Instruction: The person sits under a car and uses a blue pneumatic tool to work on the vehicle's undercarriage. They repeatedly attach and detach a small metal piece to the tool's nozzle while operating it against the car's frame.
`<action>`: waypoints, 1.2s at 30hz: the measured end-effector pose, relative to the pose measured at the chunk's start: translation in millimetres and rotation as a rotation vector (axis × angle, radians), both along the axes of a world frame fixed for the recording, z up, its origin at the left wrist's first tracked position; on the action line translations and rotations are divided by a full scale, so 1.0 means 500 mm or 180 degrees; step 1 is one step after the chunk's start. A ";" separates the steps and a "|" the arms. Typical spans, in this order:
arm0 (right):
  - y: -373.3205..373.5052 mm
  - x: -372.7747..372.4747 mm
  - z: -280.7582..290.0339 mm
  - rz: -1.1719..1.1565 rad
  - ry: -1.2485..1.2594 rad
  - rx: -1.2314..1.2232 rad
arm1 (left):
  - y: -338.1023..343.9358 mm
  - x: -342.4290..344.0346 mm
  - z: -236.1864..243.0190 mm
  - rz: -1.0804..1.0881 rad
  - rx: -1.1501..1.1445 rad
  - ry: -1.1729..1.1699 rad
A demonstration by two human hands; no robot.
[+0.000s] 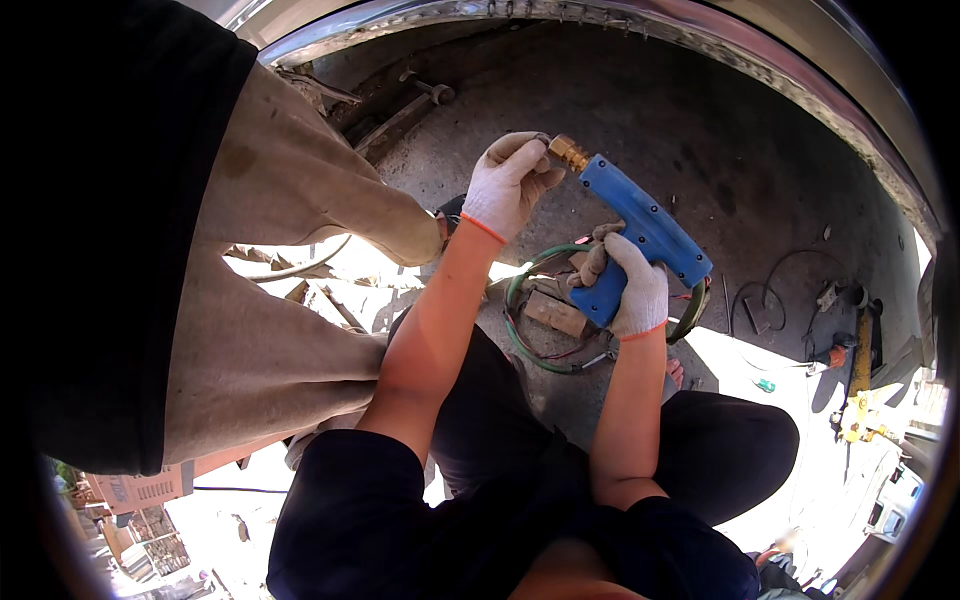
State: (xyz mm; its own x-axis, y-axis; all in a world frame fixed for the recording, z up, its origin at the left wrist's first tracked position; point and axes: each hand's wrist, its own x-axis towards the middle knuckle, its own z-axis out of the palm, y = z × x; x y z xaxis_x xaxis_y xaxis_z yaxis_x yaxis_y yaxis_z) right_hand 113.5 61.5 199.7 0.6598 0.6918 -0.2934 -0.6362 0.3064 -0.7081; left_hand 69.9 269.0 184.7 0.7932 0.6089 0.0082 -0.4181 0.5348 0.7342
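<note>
My right hand [640, 285], in a white work glove with an orange cuff, is closed around the grip of a blue pistol-shaped welding gun [650, 232]. The gun's brass nose [567, 152] points up and to the left. At the tip of that nose is my left hand [507, 182], gloved the same way, with thumb and fingers pinched together. What lies between those fingertips is too small to make out. A green cable [512, 318] loops below the gun.
A metal panel edge with a row of small pins [600, 18] arches overhead. On my left stands another person in brown trousers [265, 190]. A brick-like block [556, 314] lies inside the cable loop. Yellow tools [860, 400] and wires lie at right.
</note>
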 end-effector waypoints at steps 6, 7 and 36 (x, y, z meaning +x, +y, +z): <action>0.002 0.001 -0.007 0.0073 -0.0104 -0.0019 | -0.002 0.001 0.019 -0.0138 -0.0321 -0.0360; 0.004 0.001 -0.007 0.0079 -0.0118 -0.0032 | -0.001 0.001 0.019 -0.0131 -0.0378 -0.0367; 0.258 -0.028 0.156 -0.0544 -0.2085 -0.0973 | 0.240 0.113 0.153 -0.0887 -0.1650 -0.1276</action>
